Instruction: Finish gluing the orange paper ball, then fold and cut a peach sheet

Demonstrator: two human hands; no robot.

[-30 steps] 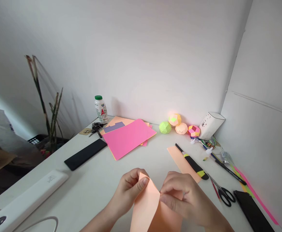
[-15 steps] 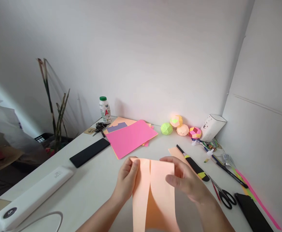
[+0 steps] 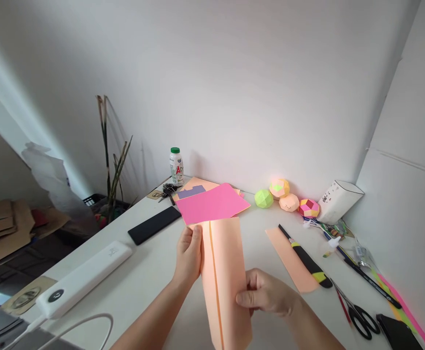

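A peach sheet of paper (image 3: pixel 230 272) is raised above the table, its two sides folded inward so that their edges nearly meet along a narrow lengthwise gap. My left hand (image 3: pixel 189 255) pinches its upper left edge, thumb in front. Lower down on the right edge, my right hand (image 3: pixel 263 291) grips the paper between thumb and fingers. The paper's bottom end runs out of view. Behind it lies a pink sheet (image 3: pixel 212 201), partly covered by the paper's top. To the right, a flat peach strip (image 3: pixel 289 260) lies under a black and yellow utility knife (image 3: pixel 309 262).
Scissors (image 3: pixel 362 318) and a black phone (image 3: pixel 397 330) lie at the right. Several paper balls (image 3: pixel 263 198) and a white paper holder (image 3: pixel 338 201) stand along the wall. On the left are a black flat case (image 3: pixel 154 224), a white power strip (image 3: pixel 84 279) and a bottle (image 3: pixel 176 167).
My right hand has slid down the paper's right edge. The folded sides have come closer together, narrowing the wide lower opening. The camera view has shifted left.
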